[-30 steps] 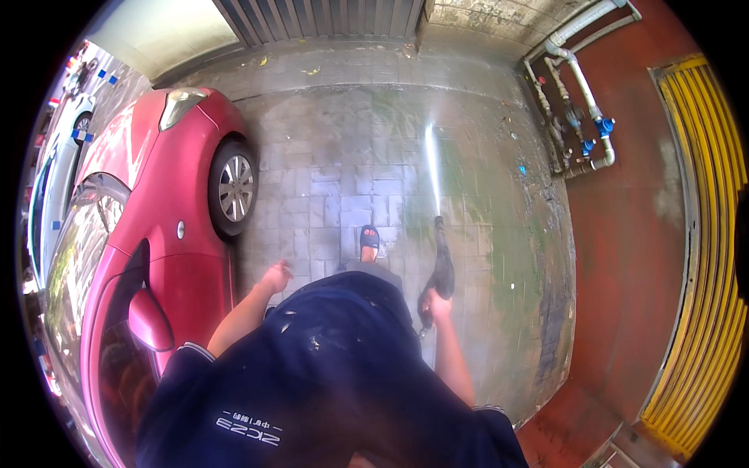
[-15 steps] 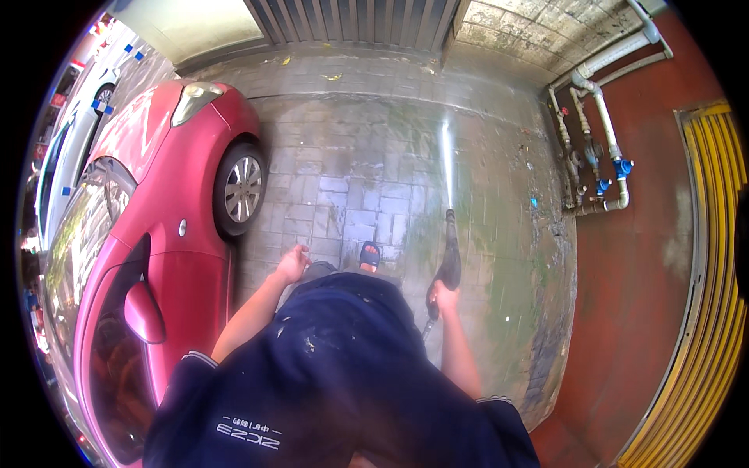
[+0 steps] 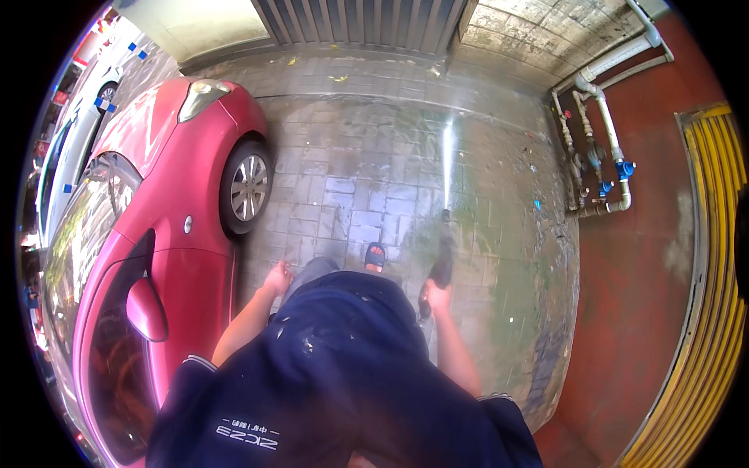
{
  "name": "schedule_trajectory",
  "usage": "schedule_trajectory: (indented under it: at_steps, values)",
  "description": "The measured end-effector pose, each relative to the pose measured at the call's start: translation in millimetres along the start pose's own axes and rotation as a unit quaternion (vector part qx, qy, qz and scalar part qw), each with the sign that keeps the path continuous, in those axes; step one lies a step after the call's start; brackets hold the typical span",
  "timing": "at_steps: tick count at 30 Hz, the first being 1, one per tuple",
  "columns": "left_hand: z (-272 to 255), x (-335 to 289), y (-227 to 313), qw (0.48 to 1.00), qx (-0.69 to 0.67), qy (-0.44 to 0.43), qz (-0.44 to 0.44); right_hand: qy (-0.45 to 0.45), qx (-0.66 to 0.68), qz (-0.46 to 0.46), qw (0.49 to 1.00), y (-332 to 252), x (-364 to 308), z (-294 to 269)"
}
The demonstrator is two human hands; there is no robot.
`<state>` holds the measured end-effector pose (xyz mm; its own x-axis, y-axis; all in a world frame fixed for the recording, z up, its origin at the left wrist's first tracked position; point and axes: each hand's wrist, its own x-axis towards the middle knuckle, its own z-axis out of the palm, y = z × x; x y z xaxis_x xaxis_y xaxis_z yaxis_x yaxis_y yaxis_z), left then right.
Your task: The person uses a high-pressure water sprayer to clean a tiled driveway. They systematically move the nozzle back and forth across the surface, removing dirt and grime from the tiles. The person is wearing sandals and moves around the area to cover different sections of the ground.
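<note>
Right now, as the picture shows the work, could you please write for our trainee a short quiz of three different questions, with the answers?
1. Which one grips the black spray gun: the left hand or the right hand?

2. True or false: the water jet lies to the right of the pink car.

3. What is the main colour of the ribbed panel at the right edge of the view?
A) green
B) yellow
C) white

Key:
1. The right hand.
2. True.
3. B.
</note>
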<state>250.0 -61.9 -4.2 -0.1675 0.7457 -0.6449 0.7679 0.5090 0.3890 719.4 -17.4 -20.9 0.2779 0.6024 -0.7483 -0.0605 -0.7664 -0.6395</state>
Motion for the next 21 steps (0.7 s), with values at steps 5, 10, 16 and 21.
schedule_trajectory:
  at_steps: [5, 10, 16, 21]
  values:
    - [-14.5, -1.0, -17.8, 0.997, -0.061, -0.026, 0.026, -0.016, -0.012, 0.032, 0.999, 32.1, -34.6, 20.3]
    - [-36.1, -10.8, -36.1, 0.995, -0.074, -0.018, 0.07, 0.056, 0.062, 0.082, 0.993, 88.6, -93.5, 29.3]
    - [-32.8, -41.6, -115.8, 0.995, -0.044, -0.08, 0.048, 0.055, 0.23, 0.141, 0.961, 173.3, -170.7, 31.1]
    - [-16.5, -56.1, -204.4, 0.989, 0.044, -0.143, -0.01, 0.035, 0.202, 0.161, 0.965, 208.3, -234.9, 30.1]
